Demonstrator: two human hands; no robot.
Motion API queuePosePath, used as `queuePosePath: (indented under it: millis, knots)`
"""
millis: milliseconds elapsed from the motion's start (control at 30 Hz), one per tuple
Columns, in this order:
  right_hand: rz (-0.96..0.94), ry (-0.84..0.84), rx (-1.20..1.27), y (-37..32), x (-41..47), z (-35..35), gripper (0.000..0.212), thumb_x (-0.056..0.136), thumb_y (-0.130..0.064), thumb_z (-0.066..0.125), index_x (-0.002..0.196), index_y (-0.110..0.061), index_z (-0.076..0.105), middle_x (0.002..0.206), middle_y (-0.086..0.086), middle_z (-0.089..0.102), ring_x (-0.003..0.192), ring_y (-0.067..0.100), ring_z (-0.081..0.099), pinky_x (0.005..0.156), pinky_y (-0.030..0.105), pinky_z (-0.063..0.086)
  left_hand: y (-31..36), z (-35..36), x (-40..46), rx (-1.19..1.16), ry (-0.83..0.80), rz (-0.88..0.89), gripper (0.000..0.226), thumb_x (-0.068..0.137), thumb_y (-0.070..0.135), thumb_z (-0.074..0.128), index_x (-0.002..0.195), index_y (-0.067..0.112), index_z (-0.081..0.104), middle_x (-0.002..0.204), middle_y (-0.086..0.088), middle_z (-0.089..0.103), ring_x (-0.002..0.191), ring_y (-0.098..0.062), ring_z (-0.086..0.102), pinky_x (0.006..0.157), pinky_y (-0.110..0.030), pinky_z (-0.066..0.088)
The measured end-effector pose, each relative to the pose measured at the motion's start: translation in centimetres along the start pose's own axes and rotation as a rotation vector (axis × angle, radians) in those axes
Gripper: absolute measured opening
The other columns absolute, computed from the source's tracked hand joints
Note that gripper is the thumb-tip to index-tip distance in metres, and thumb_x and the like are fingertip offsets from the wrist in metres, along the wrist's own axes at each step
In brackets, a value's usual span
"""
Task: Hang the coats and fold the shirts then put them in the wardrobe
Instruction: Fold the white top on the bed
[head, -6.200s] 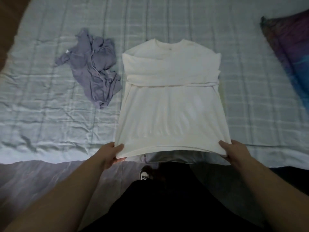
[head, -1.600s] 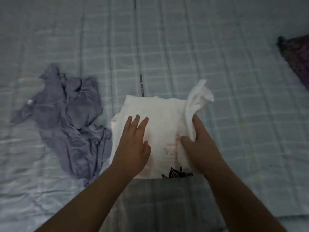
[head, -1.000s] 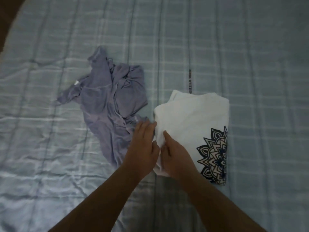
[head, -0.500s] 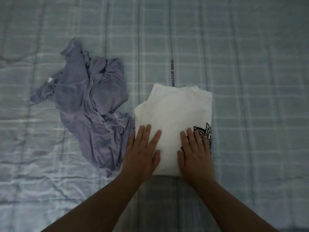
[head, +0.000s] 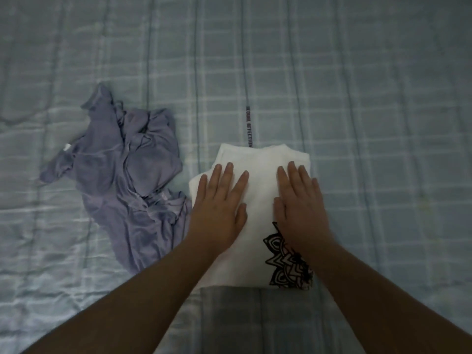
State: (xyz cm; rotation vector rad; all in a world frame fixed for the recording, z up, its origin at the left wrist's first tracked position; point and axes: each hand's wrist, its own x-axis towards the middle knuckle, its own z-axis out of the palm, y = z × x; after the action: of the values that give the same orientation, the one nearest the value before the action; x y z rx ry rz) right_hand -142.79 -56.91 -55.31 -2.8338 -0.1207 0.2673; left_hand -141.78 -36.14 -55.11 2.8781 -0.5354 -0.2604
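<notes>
A pale checked bedspread fills the whole view and serves as the folding surface. On its left lies a crumpled purple shirt, bunched and unfolded, seemingly waiting its turn. Just right of it, edges nearly touching, sits the white shirt, folded into a neat rectangle with a black patterned print showing at its near right corner. Both hands are spread flat on top of it, holding nothing: the left hand presses the left half with fingers fanned wide, and the right hand covers the right half the same way. That flat, wide press looks meant to smooth the folds so the bundle keeps its shape when lifted. No wardrobe or coats are in view, so putting away is yet to come.
</notes>
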Motion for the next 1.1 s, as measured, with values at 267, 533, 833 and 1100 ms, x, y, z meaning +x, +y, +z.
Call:
queuePosePath:
  millis: [267,533,833,1100]
  knots:
    - [-0.039,-0.028,-0.019,2.5,1.6,3.3,0.064,0.098,-0.037,0.034,0.157,-0.018,0.018,0.164,0.009,0.015,0.152,0.029,0.009,0.122,0.051,0.012,-2.6,3.6,1.7,0.043,-0.057,-0.045,0.058,0.101,0.045,0.027,0.156,0.028,0.021,0.164,-0.008,0.014,0.152,-0.028,0.005,0.121,-0.05,0.009]
    - [0.275,0.258,0.632,3.0,2.8,0.3,0.055,0.088,-0.02,0.055,0.142,-0.017,0.045,0.155,0.004,0.033,0.142,0.017,0.03,0.117,0.036,0.027,-4.6,1.6,4.1,-0.311,-0.011,-0.182,0.064,0.091,0.048,0.039,0.145,0.013,0.043,0.151,-0.014,0.041,0.139,-0.031,0.037,0.116,-0.039,0.027]
    - [0.745,-0.316,0.867,4.2,9.2,-4.7,0.049,0.07,-0.027,0.077,0.114,-0.008,0.063,0.109,0.012,0.07,0.097,0.033,0.069,0.091,0.051,0.056,-6.0,-4.7,10.3,-0.664,-0.415,-0.504,0.051,0.077,0.025,0.083,0.117,0.019,0.052,0.108,0.003,0.061,0.095,-0.018,0.06,0.076,-0.028,0.047]
    - [0.488,-0.367,1.091,3.7,3.4,-9.9,0.032,0.081,0.014,0.059,0.099,-0.011,0.07,0.093,0.009,0.074,0.09,0.028,0.07,0.081,0.039,0.056,-5.8,-8.8,5.1,-1.251,-0.459,-0.473,0.043,0.077,-0.006,0.075,0.115,0.011,0.064,0.112,-0.009,0.072,0.097,-0.024,0.071,0.083,-0.038,0.058]
